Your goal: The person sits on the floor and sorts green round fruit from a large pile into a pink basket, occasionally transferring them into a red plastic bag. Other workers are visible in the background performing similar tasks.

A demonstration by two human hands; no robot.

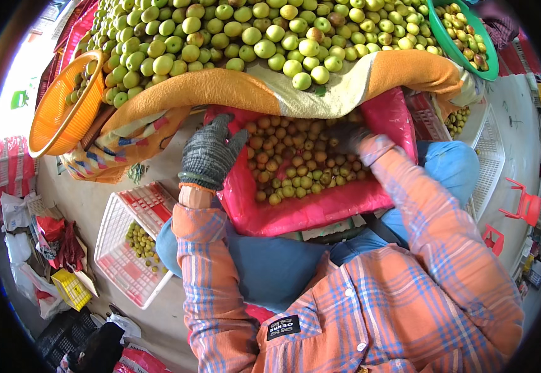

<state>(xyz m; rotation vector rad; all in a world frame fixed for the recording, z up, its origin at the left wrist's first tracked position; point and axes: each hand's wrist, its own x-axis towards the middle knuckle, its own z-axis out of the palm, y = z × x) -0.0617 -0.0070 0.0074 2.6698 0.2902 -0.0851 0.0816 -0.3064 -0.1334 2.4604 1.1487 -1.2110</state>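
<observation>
My left hand (211, 150), in a grey knit glove, lies at the left rim of a crate lined with pink plastic film (317, 210). Its thumb and fingers are spread, and I see nothing held in them. Inside the lining are many small round fruits (301, 182), brownish to yellow-green, which look like jujubes. Blurred by motion, my right hand (347, 136) is dark-gloved and over the fruits at the crate's far right; its fingers cannot be made out. Beyond the crate, a heap of larger green fruits (252, 35) lies behind a rolled orange and cream towel (233, 88).
An orange plastic basket (49, 123) stands at the far left and a green basin (489, 51) at the far right, both holding fruit. To my left, a white plastic crate (112, 252) lies tilted with fruit inside. Red plastic stools (527, 205) stand on the right.
</observation>
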